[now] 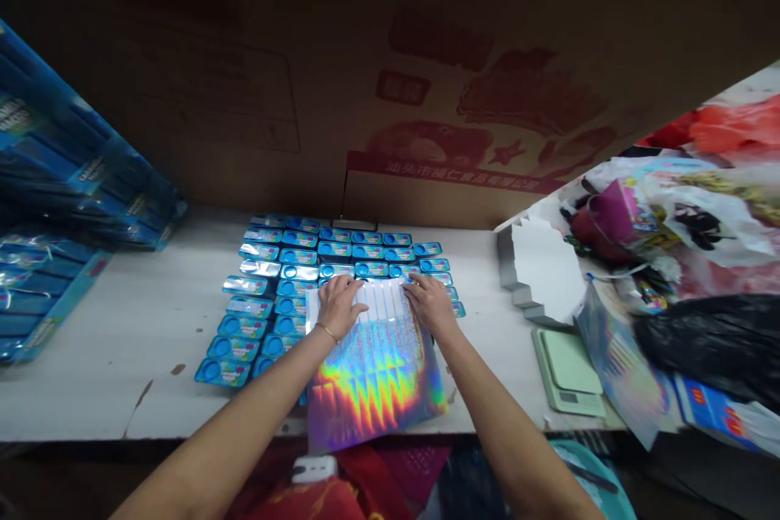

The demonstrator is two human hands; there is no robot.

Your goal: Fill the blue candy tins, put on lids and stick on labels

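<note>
A shiny rainbow-coloured holographic sheet [378, 382] lies over rows of small blue packs [235, 348] on the white table. Pale parallel strips run across its far part. My left hand [338, 305] rests on the sheet's far left part, thumb spread away from the fingers. At the far right corner, my right hand [430, 302] has its thumb and fingers closed on the sheet's edge. The blue packs have printed fronts and round recesses; several are hidden under the sheet and my hands.
A large brown carton [317, 114] stands behind the packs. Blue boxes [79, 171] are stacked at left. To the right are a white stepped piece [542, 268], a pale green scale [569, 370], another holographic sheet [621, 366] and a black plastic bag [712, 341].
</note>
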